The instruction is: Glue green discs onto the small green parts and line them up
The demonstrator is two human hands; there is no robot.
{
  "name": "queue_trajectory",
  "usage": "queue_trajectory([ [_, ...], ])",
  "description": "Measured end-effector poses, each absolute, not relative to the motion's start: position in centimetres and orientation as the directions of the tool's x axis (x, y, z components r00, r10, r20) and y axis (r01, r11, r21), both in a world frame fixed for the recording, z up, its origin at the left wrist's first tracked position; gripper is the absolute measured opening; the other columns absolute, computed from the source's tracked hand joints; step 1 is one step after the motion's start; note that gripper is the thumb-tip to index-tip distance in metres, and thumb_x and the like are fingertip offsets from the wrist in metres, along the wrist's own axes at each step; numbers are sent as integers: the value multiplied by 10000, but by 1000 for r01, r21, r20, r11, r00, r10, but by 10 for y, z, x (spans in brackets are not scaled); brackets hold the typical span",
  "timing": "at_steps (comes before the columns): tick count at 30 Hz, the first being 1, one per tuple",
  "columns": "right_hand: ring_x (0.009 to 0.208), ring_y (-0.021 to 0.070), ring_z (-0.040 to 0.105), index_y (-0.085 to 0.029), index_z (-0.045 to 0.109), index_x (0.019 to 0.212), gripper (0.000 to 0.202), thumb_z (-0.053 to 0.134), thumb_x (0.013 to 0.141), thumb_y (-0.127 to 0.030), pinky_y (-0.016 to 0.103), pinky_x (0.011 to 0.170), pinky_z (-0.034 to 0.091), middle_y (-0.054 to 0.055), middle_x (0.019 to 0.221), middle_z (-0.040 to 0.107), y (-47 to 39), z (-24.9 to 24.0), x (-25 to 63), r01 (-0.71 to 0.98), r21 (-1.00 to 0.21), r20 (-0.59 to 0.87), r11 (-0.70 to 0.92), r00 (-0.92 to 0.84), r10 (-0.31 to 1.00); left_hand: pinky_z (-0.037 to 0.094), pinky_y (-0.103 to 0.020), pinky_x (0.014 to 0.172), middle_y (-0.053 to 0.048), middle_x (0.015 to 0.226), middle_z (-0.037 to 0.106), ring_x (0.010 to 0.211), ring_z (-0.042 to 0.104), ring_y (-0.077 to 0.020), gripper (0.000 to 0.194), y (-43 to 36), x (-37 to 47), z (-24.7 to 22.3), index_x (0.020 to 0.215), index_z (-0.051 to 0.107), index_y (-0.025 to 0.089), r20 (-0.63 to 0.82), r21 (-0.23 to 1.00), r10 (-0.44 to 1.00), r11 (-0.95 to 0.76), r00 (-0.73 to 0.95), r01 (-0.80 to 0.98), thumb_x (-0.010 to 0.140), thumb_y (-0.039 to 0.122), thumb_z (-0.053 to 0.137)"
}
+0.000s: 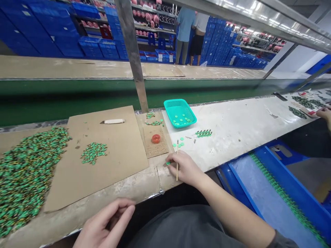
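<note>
My right hand (184, 167) is over the table's front edge, closed on a thin wooden brush (177, 165) that points away from me. A small green disc (168, 163) shows at its fingertips. Just beyond lie several loose green discs (182, 139). My left hand (107, 225) is at the front edge below the cardboard, its fingers curled and thumb against the index finger; what it holds, if anything, is hidden. A red cup (156, 138) stands on a small cardboard piece. The teal basket (193, 120) behind holds several green discs.
Large pile of green pieces (31, 172) at left; smaller pile (93, 153) and white-wrapped knife (113, 121) on cardboard (121, 155). Rows of assembled pieces (203, 133) right of the basket. Metal post (134, 58) behind. Another person's hand (324, 113) far right; blue trays (292, 179) below.
</note>
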State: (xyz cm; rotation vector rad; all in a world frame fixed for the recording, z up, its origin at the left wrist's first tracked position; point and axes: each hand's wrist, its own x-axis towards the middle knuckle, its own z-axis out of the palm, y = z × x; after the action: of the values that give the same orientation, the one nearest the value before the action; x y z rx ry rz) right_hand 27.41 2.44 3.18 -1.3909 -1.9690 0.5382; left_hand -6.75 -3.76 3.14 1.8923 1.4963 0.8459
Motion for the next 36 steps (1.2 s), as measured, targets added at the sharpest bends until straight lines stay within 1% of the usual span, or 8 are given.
queue_trajectory([
  [6,1066,304,790,-264,740,1048,84,750,1085,-189,454,988,655,105,1073,841,29,27,260,645,-690,279,328,-181,943,633,-231,613,-15,899,859,757,823,-210,481,-3,-37,44,945,839,296,48,861,963,-174,264,478,1060,740,696],
  [9,1075,305,803,-265,742,1107,38,716,1133,-273,461,990,666,109,1090,848,26,28,261,613,-724,294,318,-143,945,616,-242,630,11,894,847,726,792,-180,361,8,-22,44,981,836,313,168,823,930,-314,326,473,1116,612,685],
  [13,1081,263,829,-268,707,1304,275,472,1256,-403,437,994,682,98,1140,855,21,41,278,559,-786,296,264,-35,955,633,-323,876,-18,1019,846,922,812,-205,224,35,12,39,1180,848,327,400,601,777,-622,486,501,1167,421,646],
  [18,939,236,795,-249,756,1324,554,339,1276,-610,416,911,678,63,994,797,19,64,292,483,-833,345,268,76,936,543,-374,790,-45,978,782,887,743,-231,324,65,48,30,1304,820,274,423,333,696,-715,580,614,1211,425,549],
  [22,1063,248,793,-255,807,1208,321,534,1242,-420,432,985,672,85,1129,830,24,78,290,530,-809,365,255,112,924,480,-419,773,-34,905,755,830,681,-241,347,68,38,33,1022,799,276,423,305,706,-701,568,645,1214,385,531],
  [25,1022,234,806,-269,820,1235,210,620,1180,-297,426,975,680,64,1095,852,37,82,289,500,-830,363,249,144,921,480,-421,810,-29,961,781,866,693,-241,274,62,26,39,1061,787,260,424,284,707,-697,566,658,1207,323,564],
  [29,919,206,812,-278,849,1276,242,630,1193,-341,412,925,690,38,1003,866,61,86,288,431,-857,368,284,125,921,475,-411,811,-26,965,769,897,711,-247,180,53,39,43,1222,774,220,458,253,683,-714,569,653,1195,330,634],
  [36,1018,211,809,-294,893,1205,253,653,1211,-372,422,972,672,37,1075,890,90,103,278,457,-756,553,468,62,831,416,-433,771,-30,893,730,842,679,-275,221,59,44,42,1040,760,241,425,230,722,-669,545,707,1185,263,594],
])
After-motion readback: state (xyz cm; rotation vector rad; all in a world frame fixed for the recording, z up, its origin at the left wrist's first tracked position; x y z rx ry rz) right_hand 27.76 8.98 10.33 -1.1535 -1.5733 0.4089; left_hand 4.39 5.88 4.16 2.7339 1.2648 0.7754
